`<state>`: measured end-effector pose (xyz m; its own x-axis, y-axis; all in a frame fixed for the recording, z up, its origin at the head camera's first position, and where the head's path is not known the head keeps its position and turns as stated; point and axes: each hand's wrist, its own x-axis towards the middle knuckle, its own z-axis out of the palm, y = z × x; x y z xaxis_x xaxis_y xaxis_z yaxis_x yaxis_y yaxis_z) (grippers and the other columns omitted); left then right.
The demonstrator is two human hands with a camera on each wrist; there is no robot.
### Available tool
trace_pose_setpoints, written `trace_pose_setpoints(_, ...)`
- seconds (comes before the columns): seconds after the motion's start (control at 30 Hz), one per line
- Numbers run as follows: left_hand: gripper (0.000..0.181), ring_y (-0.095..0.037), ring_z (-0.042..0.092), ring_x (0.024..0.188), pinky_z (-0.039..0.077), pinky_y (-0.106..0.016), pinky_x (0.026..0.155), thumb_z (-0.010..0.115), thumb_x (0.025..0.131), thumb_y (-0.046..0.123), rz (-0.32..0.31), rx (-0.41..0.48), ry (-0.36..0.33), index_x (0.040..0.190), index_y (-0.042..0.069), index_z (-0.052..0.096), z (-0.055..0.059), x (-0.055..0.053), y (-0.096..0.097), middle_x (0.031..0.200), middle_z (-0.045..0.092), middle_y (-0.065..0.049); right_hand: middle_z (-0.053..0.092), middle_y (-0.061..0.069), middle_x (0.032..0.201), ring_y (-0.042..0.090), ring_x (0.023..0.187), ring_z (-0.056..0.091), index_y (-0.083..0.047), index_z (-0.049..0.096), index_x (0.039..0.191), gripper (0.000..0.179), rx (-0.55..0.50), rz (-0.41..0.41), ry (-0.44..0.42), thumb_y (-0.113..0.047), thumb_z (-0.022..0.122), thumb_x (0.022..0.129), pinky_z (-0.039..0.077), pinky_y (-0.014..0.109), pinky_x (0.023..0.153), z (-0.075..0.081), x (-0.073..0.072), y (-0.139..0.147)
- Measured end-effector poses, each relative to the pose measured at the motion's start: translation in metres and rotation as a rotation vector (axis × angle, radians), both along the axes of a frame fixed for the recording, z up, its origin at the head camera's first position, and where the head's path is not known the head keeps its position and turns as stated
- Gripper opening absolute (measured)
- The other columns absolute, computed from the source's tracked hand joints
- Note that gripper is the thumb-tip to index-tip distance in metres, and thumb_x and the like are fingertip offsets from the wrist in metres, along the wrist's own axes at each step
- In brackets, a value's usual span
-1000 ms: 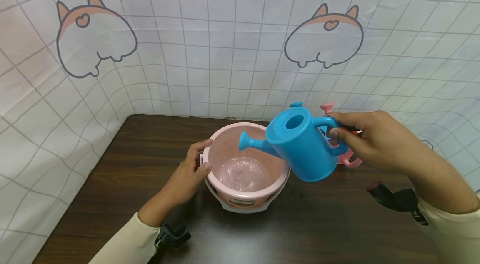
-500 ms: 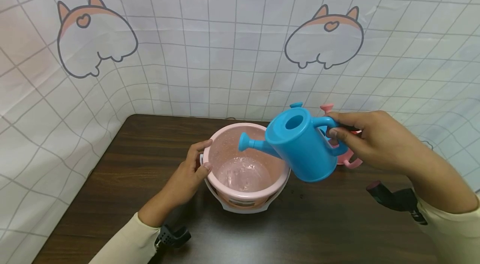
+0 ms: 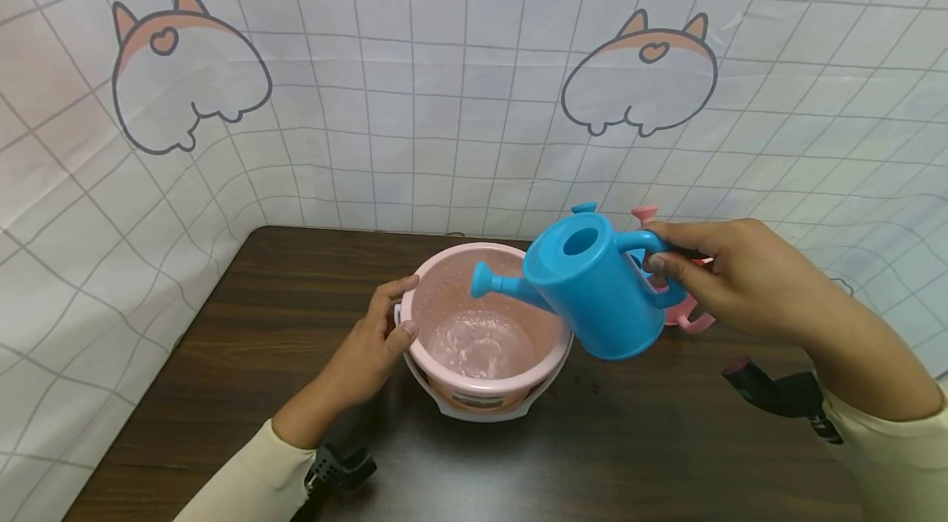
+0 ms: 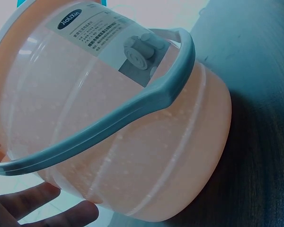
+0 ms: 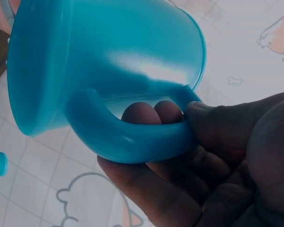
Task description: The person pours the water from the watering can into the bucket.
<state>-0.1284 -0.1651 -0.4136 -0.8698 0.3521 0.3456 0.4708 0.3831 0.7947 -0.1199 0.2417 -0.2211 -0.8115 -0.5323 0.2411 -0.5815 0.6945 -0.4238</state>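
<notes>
A blue watering can (image 3: 600,287), tilted with its spout over a pink bucket (image 3: 485,384), hangs from my right hand (image 3: 729,279). The fingers and thumb of that hand wrap the can's handle (image 5: 132,142), plain in the right wrist view. Clear, rippled water (image 3: 481,345) lies in the bucket below the sprinkler head (image 3: 483,280). My left hand (image 3: 374,349) holds the bucket's left rim, thumb on the edge. In the left wrist view, two fingertips (image 4: 80,215) show beside the bucket wall, under the lowered grey-white bucket handle (image 4: 132,109).
Behind the held can, partly hidden, stand a pink watering can (image 3: 692,316) and another blue one, whose sprinkler head (image 3: 585,208) shows. A few drops (image 3: 592,387) dot the dark wooden table (image 3: 296,300) right of the bucket. A gridded curtain (image 3: 415,94) hangs behind.
The ripples on the water surface in the bucket have shifted, weaker half a second ago and stronger now. Both hands and the tilted watering can have stayed nearly still.
</notes>
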Motion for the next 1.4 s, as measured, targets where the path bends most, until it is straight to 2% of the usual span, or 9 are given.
trace_pose_setpoints(0.13, 0.055, -0.022, 0.064, 0.096, 0.050, -0.042, 0.083, 0.047, 0.107, 0.043, -0.001, 0.004, -0.003, 0.154, 0.022, 0.029, 0.0007, -0.0001, 0.0004, 0.113, 0.066, -0.019, 0.073, 0.020, 0.103, -0.001, 0.060, 0.065, 0.008, 0.062, 0.134, 0.042, 0.016, 0.007, 0.047, 0.001, 0.071, 0.094, 0.051, 0.022, 0.050, -0.0011, -0.0003, 0.0013)
trace_pose_setpoints(0.27, 0.056, -0.022, 0.064, 0.096, 0.050, -0.042, 0.083, 0.046, 0.107, 0.047, 0.001, 0.002, -0.002, 0.154, 0.022, 0.028, 0.0005, -0.0003, 0.0004, 0.115, 0.066, -0.019, 0.074, 0.016, 0.100, 0.006, 0.066, 0.068, 0.007, 0.064, 0.131, 0.040, 0.023, 0.021, 0.096, 0.002, 0.072, 0.092, 0.051, 0.021, 0.051, -0.0019, -0.0008, 0.0021)
trace_pose_setpoints(0.47, 0.056, -0.022, 0.064, 0.096, 0.051, -0.043, 0.083, 0.045, 0.107, 0.049, 0.000, 0.003, -0.001, 0.154, 0.022, 0.028, -0.0017, -0.0008, 0.0000, 0.115, 0.066, -0.018, 0.074, 0.013, 0.098, 0.016, 0.073, 0.071, 0.007, 0.065, 0.131, 0.040, 0.027, 0.023, 0.097, 0.002, 0.073, 0.092, 0.052, 0.021, 0.052, -0.0018, -0.0010, 0.0021)
trace_pose_setpoints(0.83, 0.057, -0.022, 0.063, 0.096, 0.050, -0.041, 0.083, 0.046, 0.107, 0.048, -0.002, 0.009, -0.008, 0.154, 0.022, 0.029, -0.0005, 0.0002, 0.0001, 0.113, 0.065, -0.018, 0.075, 0.012, 0.097, 0.021, 0.077, 0.073, 0.008, 0.064, 0.132, 0.041, 0.053, 0.009, 0.091, -0.001, 0.072, 0.093, 0.054, 0.023, 0.055, -0.0002, -0.0018, 0.0009)
trace_pose_setpoints(1.23, 0.055, -0.022, 0.064, 0.096, 0.051, -0.041, 0.083, 0.047, 0.107, 0.043, -0.004, 0.012, -0.010, 0.155, 0.022, 0.029, -0.0005, 0.0000, 0.0002, 0.115, 0.065, -0.018, 0.075, 0.012, 0.096, 0.017, 0.073, 0.072, 0.008, 0.064, 0.131, 0.041, 0.035, 0.027, 0.113, 0.001, 0.074, 0.091, 0.052, 0.021, 0.053, -0.0016, -0.0025, 0.0012)
trace_pose_setpoints(1.4, 0.055, -0.022, 0.064, 0.096, 0.051, -0.041, 0.083, 0.047, 0.107, 0.042, -0.003, 0.007, -0.013, 0.154, 0.022, 0.028, -0.0004, -0.0003, 0.0001, 0.115, 0.065, -0.018, 0.075, 0.011, 0.096, 0.018, 0.075, 0.073, 0.008, 0.065, 0.131, 0.042, 0.049, 0.036, 0.132, 0.001, 0.074, 0.091, 0.054, 0.023, 0.056, -0.0018, -0.0033, 0.0019)
